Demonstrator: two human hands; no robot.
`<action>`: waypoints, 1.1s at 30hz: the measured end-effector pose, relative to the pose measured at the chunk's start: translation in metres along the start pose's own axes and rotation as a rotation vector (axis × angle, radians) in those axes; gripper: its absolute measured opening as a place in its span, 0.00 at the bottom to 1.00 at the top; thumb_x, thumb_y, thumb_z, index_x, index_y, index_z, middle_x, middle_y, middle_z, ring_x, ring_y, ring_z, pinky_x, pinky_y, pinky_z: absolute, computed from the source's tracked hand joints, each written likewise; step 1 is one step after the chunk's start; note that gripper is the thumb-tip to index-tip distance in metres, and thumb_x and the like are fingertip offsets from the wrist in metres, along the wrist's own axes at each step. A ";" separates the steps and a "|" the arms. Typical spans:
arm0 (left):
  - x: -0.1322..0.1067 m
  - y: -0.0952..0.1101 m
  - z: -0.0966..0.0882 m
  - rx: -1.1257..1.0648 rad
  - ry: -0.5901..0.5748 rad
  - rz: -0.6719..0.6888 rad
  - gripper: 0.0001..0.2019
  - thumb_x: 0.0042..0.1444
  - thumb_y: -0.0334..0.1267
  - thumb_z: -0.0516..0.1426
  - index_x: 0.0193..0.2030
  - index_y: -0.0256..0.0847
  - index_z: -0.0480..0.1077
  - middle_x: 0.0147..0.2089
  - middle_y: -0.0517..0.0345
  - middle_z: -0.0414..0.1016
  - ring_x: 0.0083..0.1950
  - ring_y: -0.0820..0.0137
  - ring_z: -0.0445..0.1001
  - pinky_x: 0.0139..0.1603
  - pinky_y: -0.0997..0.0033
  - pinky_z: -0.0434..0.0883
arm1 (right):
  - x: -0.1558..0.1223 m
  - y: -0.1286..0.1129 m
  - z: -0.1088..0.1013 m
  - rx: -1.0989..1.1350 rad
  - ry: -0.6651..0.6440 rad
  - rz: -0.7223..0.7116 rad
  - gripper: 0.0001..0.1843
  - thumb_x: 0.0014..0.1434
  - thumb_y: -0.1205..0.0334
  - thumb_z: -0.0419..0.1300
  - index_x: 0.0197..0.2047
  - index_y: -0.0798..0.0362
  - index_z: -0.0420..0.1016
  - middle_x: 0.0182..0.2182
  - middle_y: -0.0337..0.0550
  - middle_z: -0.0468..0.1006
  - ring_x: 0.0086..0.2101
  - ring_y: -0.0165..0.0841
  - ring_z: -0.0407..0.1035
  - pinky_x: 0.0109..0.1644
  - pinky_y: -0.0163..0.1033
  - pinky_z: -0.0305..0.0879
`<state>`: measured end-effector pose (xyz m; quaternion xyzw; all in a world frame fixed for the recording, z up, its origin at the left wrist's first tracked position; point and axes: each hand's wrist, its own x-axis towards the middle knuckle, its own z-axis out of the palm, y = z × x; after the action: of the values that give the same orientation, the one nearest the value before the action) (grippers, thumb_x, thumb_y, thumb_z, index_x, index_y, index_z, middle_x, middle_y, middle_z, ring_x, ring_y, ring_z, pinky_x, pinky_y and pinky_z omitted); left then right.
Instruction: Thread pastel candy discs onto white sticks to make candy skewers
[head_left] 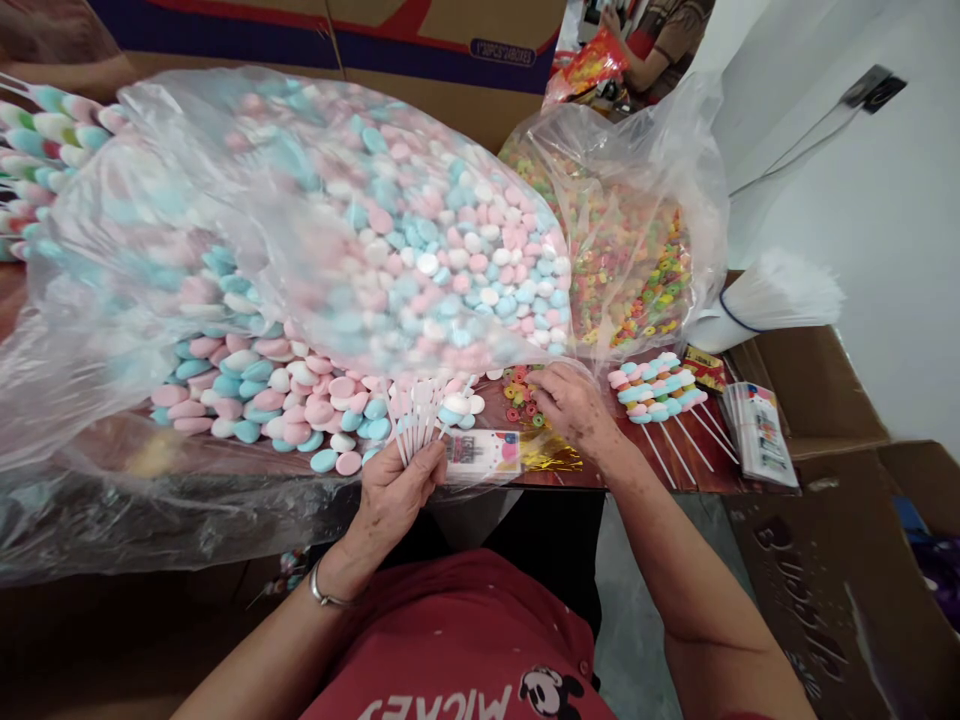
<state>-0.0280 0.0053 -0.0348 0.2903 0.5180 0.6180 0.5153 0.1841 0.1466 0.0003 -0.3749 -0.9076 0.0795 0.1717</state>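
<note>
My left hand point(401, 490) is closed round the lower ends of a fanned bunch of white sticks point(416, 418). A few blue and white candies point(456, 408) show right beside the sticks; whether any are threaded on them I cannot tell. My right hand point(574, 408) rests over a small pile of ring-shaped candies point(517, 392), its fingers bent together and the tips partly hidden. Pink, blue and white candies point(300, 395) spill from a large clear bag point(420, 220) in front of both hands. Between the hands lies a printed packet point(484, 453) near golden ties point(551, 455).
Several finished candy skewers point(656, 388) lie at the right, beside printed bags point(757, 435). Behind are a bag of colourful rings point(630, 250) and a bundle of white sticks point(784, 295). Cardboard boxes point(795, 580) stand at the right. Another person's arm point(649, 65) shows at the back.
</note>
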 end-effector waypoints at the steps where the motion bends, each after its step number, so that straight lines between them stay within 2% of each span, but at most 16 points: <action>1: 0.000 0.001 0.000 0.009 0.004 -0.005 0.18 0.52 0.49 0.64 0.23 0.36 0.70 0.18 0.62 0.65 0.18 0.79 0.57 0.16 0.79 0.52 | 0.000 0.000 0.000 -0.013 -0.019 0.003 0.11 0.63 0.70 0.53 0.42 0.53 0.77 0.34 0.45 0.76 0.36 0.36 0.68 0.42 0.40 0.62; 4: -0.001 0.004 0.001 0.037 0.017 -0.008 0.17 0.52 0.48 0.64 0.25 0.36 0.71 0.17 0.63 0.64 0.16 0.80 0.55 0.15 0.79 0.50 | 0.000 0.000 -0.001 -0.032 -0.062 -0.002 0.12 0.63 0.69 0.54 0.42 0.53 0.78 0.34 0.45 0.76 0.36 0.37 0.68 0.42 0.40 0.62; 7: -0.001 0.007 0.003 0.042 0.021 0.010 0.15 0.51 0.47 0.64 0.24 0.37 0.71 0.17 0.62 0.65 0.16 0.80 0.55 0.14 0.78 0.50 | 0.000 -0.002 -0.004 0.016 0.003 0.010 0.13 0.63 0.70 0.52 0.44 0.52 0.78 0.35 0.45 0.75 0.37 0.37 0.68 0.44 0.41 0.63; 11: -0.001 0.008 0.003 0.047 0.013 0.015 0.16 0.52 0.46 0.63 0.21 0.37 0.69 0.17 0.62 0.65 0.16 0.81 0.55 0.14 0.78 0.50 | 0.001 -0.002 -0.011 0.119 0.067 0.035 0.13 0.62 0.71 0.52 0.40 0.51 0.78 0.35 0.44 0.75 0.38 0.36 0.69 0.44 0.40 0.64; 15: -0.001 0.007 0.002 0.049 0.000 0.011 0.17 0.53 0.46 0.63 0.21 0.37 0.69 0.17 0.62 0.64 0.15 0.81 0.54 0.14 0.79 0.49 | -0.001 -0.004 -0.015 0.182 -0.011 0.037 0.11 0.62 0.70 0.54 0.38 0.53 0.78 0.32 0.43 0.76 0.35 0.35 0.69 0.42 0.39 0.64; 20: -0.001 0.007 0.001 0.031 -0.025 0.007 0.20 0.54 0.49 0.63 0.21 0.36 0.69 0.16 0.63 0.62 0.15 0.81 0.54 0.14 0.79 0.48 | -0.006 -0.012 -0.011 0.252 -0.086 0.023 0.11 0.62 0.71 0.54 0.42 0.53 0.77 0.37 0.44 0.80 0.38 0.35 0.72 0.44 0.39 0.65; 25: -0.001 0.008 0.003 0.002 -0.018 0.017 0.19 0.52 0.50 0.65 0.23 0.36 0.71 0.17 0.63 0.65 0.15 0.82 0.55 0.14 0.80 0.48 | -0.005 -0.018 -0.006 0.224 -0.103 -0.006 0.11 0.63 0.71 0.55 0.44 0.55 0.77 0.39 0.47 0.79 0.40 0.35 0.72 0.46 0.38 0.66; 30: -0.001 0.007 0.001 0.023 -0.039 0.041 0.21 0.54 0.51 0.63 0.21 0.36 0.69 0.17 0.63 0.64 0.15 0.82 0.54 0.14 0.80 0.48 | 0.000 -0.020 -0.008 0.099 -0.280 0.051 0.12 0.62 0.72 0.54 0.43 0.56 0.78 0.39 0.48 0.77 0.41 0.36 0.70 0.46 0.38 0.64; 33: -0.001 0.006 0.001 0.037 -0.040 0.047 0.20 0.55 0.50 0.63 0.22 0.36 0.70 0.16 0.64 0.63 0.14 0.82 0.54 0.14 0.80 0.48 | 0.002 -0.020 -0.010 0.056 -0.376 0.028 0.12 0.63 0.72 0.52 0.41 0.55 0.77 0.37 0.46 0.75 0.40 0.35 0.69 0.45 0.37 0.63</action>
<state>-0.0288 0.0047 -0.0284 0.3240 0.5119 0.6143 0.5055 0.1735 0.1339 0.0155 -0.3613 -0.9157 0.1757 0.0082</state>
